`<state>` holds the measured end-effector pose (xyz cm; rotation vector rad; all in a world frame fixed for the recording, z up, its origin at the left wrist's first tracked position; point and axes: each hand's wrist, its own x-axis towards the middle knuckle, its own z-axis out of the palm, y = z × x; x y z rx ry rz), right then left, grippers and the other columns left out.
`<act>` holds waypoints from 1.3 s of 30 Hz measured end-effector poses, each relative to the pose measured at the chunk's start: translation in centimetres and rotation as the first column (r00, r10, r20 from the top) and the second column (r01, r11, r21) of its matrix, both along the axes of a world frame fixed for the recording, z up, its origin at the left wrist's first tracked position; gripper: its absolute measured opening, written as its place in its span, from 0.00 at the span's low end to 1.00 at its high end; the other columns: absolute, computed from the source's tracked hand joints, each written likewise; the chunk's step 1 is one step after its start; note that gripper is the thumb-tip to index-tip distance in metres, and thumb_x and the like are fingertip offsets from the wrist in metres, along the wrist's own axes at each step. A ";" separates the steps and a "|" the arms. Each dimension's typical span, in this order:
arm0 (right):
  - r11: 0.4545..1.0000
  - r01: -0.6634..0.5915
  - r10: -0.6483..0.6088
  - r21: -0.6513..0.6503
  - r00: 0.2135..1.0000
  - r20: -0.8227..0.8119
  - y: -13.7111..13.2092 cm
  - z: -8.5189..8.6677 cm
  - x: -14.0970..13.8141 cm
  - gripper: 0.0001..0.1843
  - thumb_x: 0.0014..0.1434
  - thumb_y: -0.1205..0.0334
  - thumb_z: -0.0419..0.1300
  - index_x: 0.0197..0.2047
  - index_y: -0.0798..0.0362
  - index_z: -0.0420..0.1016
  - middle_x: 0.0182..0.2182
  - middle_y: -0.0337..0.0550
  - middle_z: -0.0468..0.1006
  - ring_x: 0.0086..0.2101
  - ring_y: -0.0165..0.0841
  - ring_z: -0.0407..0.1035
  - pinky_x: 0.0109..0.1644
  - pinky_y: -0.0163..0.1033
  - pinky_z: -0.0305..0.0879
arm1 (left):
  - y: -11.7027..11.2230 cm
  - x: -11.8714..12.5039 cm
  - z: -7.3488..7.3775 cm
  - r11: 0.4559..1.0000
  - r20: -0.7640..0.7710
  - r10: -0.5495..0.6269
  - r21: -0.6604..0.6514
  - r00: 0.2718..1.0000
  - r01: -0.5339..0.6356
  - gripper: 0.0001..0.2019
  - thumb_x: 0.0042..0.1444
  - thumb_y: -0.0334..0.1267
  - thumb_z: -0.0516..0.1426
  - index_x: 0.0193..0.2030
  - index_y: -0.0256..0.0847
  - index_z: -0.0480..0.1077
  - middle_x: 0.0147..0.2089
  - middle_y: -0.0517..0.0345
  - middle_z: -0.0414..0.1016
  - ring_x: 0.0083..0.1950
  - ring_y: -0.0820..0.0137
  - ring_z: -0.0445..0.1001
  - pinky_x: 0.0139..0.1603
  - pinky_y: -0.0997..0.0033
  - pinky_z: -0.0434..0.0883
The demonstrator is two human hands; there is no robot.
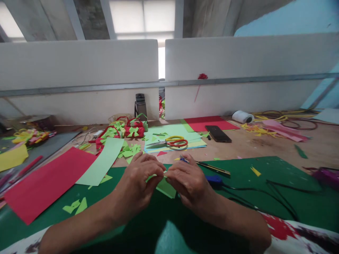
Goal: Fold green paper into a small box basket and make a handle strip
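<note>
Where the fingertips of the left hand (140, 180) and the right hand (188, 181) meet, a small scrap of green paper (166, 189) is pinched between them. Thumbs and forefingers are pressed together on its upper edge, and the other fingers are curled in behind. The scrap is held just above the dark green mat (265, 176), with its lower corner hanging free below the fingers.

Just beyond the right fingers a craft knife (212, 168) is laid on the mat, one end lying close to the knuckles. A blue plug (214, 181) with a black cable (265, 199) is seen just beside the right wrist. Farther beyond the fingers, scissors (171, 141) are rested on a stack of pale sheets (182, 132), with a phone (218, 134) to their right. To the left of the left hand a pale green strip (103, 160) and a red sheet (45, 183) are spread among loose green offcuts (76, 205).

Since the scrap is thin and gripped only along one edge, it could be torn if the two pinches are pulled unevenly, or creased askew if the fingertips slip. The knife could be brushed by the right knuckles; whether its blade is out cannot be told. The cable could be snagged by the right forearm and dragged across the mat.
</note>
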<state>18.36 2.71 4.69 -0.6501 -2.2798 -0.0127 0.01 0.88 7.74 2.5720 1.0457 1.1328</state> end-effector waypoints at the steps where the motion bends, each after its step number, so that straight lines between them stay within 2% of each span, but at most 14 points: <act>1: 1.000 0.001 -0.001 -0.002 1.000 -0.007 -0.1 0.0 -0.1 0.07 0.59 0.72 0.51 0.35 0.54 0.68 0.30 0.40 0.76 0.33 0.31 0.68 0.54 0.50 0.48 | -0.1 0.1 0.0 1.000 -0.010 -0.008 0.025 1.000 0.009 0.08 0.58 0.26 0.53 0.31 0.40 0.67 0.36 0.58 0.77 0.42 0.67 0.69 0.48 0.62 0.63; 5: 0.999 -0.025 0.024 -0.026 0.998 -0.056 -0.7 0.5 -0.4 0.06 0.60 0.71 0.52 0.34 0.53 0.67 0.29 0.39 0.75 0.32 0.29 0.68 0.55 0.49 0.48 | -0.4 0.3 0.0 0.992 -0.021 -0.033 0.119 0.999 0.035 0.08 0.59 0.26 0.52 0.32 0.40 0.67 0.36 0.58 0.76 0.41 0.67 0.68 0.46 0.66 0.64; 9: 0.993 -0.042 0.029 -0.114 0.993 -0.114 -1.0 1.0 -0.5 0.07 0.60 0.70 0.52 0.32 0.52 0.67 0.29 0.38 0.74 0.32 0.29 0.67 0.54 0.48 0.49 | -0.9 0.1 0.8 0.995 -0.026 0.003 0.102 1.000 0.000 0.09 0.60 0.27 0.50 0.30 0.38 0.67 0.35 0.55 0.75 0.39 0.68 0.69 0.42 0.69 0.65; 13: 0.964 -0.049 0.010 -0.261 0.989 -0.150 -1.0 1.3 -0.6 0.08 0.59 0.69 0.53 0.28 0.51 0.66 0.26 0.36 0.72 0.30 0.30 0.65 0.49 0.44 0.55 | -1.2 -0.6 2.2 0.988 -0.108 0.094 -0.113 0.990 -0.106 0.09 0.56 0.28 0.51 0.28 0.38 0.68 0.26 0.59 0.71 0.29 0.72 0.68 0.30 0.75 0.62; 16: 0.910 -0.060 -0.005 -0.410 0.988 -0.155 -0.9 1.4 -0.8 0.08 0.59 0.68 0.53 0.28 0.52 0.67 0.26 0.36 0.72 0.30 0.30 0.66 0.39 0.38 0.61 | -0.5 -1.2 3.1 0.939 -0.156 0.093 -0.316 0.983 -0.139 0.08 0.52 0.27 0.53 0.26 0.37 0.71 0.24 0.62 0.71 0.27 0.74 0.67 0.28 0.77 0.61; 18: 0.889 -0.052 -0.001 -0.456 0.993 -0.114 -0.7 1.3 -0.6 0.09 0.60 0.66 0.52 0.30 0.52 0.69 0.28 0.37 0.74 0.30 0.30 0.67 0.35 0.35 0.62 | 0.6 -1.7 3.4 0.897 -0.191 0.076 -0.415 0.979 -0.151 0.07 0.49 0.27 0.53 0.26 0.36 0.72 0.23 0.62 0.70 0.26 0.74 0.67 0.26 0.78 0.60; 20: 0.923 -0.004 -0.009 -0.386 0.999 -0.031 -0.1 1.0 0.1 0.08 0.61 0.64 0.52 0.36 0.52 0.72 0.31 0.40 0.76 0.33 0.32 0.69 0.38 0.37 0.64 | 1.8 -2.2 3.5 0.876 -0.205 0.078 -0.452 0.976 -0.166 0.06 0.46 0.27 0.54 0.25 0.35 0.72 0.21 0.62 0.69 0.24 0.74 0.66 0.24 0.79 0.59; 22: 0.974 0.077 -0.063 -0.212 0.995 0.073 0.6 0.5 1.1 0.08 0.59 0.63 0.56 0.41 0.54 0.72 0.35 0.46 0.78 0.37 0.37 0.70 0.44 0.43 0.64 | 2.9 -2.6 3.4 0.853 -0.213 0.078 -0.492 0.974 -0.176 0.05 0.45 0.28 0.55 0.27 0.35 0.73 0.22 0.62 0.69 0.24 0.74 0.67 0.22 0.79 0.59; 24: 0.986 0.138 -0.121 -0.097 0.978 0.170 1.3 -0.1 2.0 0.07 0.56 0.64 0.58 0.39 0.54 0.74 0.34 0.49 0.78 0.37 0.40 0.71 0.44 0.47 0.65 | 3.7 -2.8 3.2 0.825 -0.223 0.068 -0.536 0.972 -0.181 0.07 0.44 0.28 0.56 0.31 0.35 0.74 0.22 0.62 0.70 0.23 0.75 0.67 0.21 0.80 0.59; 27: 0.971 0.150 -0.114 -0.186 0.975 0.193 1.3 -0.9 2.4 0.08 0.58 0.63 0.56 0.39 0.55 0.73 0.35 0.49 0.79 0.36 0.39 0.72 0.41 0.44 0.66 | 4.5 -2.6 2.6 0.776 -0.236 0.044 -0.604 0.971 -0.182 0.11 0.41 0.27 0.56 0.33 0.36 0.74 0.21 0.64 0.70 0.21 0.76 0.65 0.20 0.80 0.58; 31: 0.926 0.054 -0.025 -0.373 0.996 0.083 -0.6 -1.0 1.2 0.09 0.61 0.61 0.53 0.39 0.54 0.72 0.33 0.43 0.78 0.33 0.33 0.72 0.39 0.38 0.65 | 5.4 -2.1 1.6 0.701 -0.221 0.016 -0.693 0.975 -0.169 0.11 0.40 0.27 0.56 0.32 0.37 0.75 0.21 0.65 0.70 0.21 0.76 0.65 0.21 0.80 0.58; 34: 0.844 0.069 -0.038 -0.531 0.997 0.069 -2.0 -0.8 -0.1 0.11 0.56 0.60 0.58 0.42 0.53 0.71 0.29 0.38 0.76 0.29 0.31 0.70 0.35 0.36 0.64 | 6.0 -1.7 0.7 0.642 -0.170 0.018 -0.754 0.985 -0.142 0.08 0.39 0.29 0.58 0.30 0.36 0.75 0.21 0.65 0.70 0.22 0.76 0.65 0.22 0.79 0.59; 36: 0.785 0.088 -0.056 -0.613 0.996 0.072 -2.5 -0.7 -0.7 0.14 0.55 0.59 0.60 0.44 0.53 0.70 0.26 0.37 0.75 0.27 0.31 0.68 0.33 0.36 0.63 | 6.2 -1.7 0.3 0.608 -0.110 0.048 -0.785 0.993 -0.116 0.07 0.42 0.34 0.59 0.31 0.35 0.74 0.23 0.62 0.72 0.24 0.75 0.66 0.23 0.79 0.59; 39: 0.733 0.064 -0.042 -0.677 0.998 0.049 -2.5 -0.9 -1.0 0.12 0.58 0.58 0.57 0.44 0.53 0.70 0.24 0.36 0.73 0.26 0.30 0.66 0.31 0.35 0.61 | 6.1 -2.5 0.0 0.572 0.006 0.148 -0.816 0.989 -0.081 0.16 0.51 0.45 0.56 0.40 0.35 0.71 0.34 0.55 0.76 0.29 0.73 0.70 0.25 0.78 0.62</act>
